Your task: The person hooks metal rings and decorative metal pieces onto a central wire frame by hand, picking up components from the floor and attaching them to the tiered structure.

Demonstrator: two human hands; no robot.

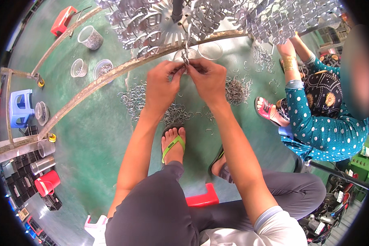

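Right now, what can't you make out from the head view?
- Head view: the hanging metal links at the pinch point, covered by the fingers of the left hand and right hand.
- Head view: the top of the silver metal parts, cut off by the upper edge.
- Head view: most of the red plastic object, hidden by the legs.

Hands (162, 84) (210, 80) pinching metal chain (187, 52), loose hooks (238, 91) on green floor (94, 151)
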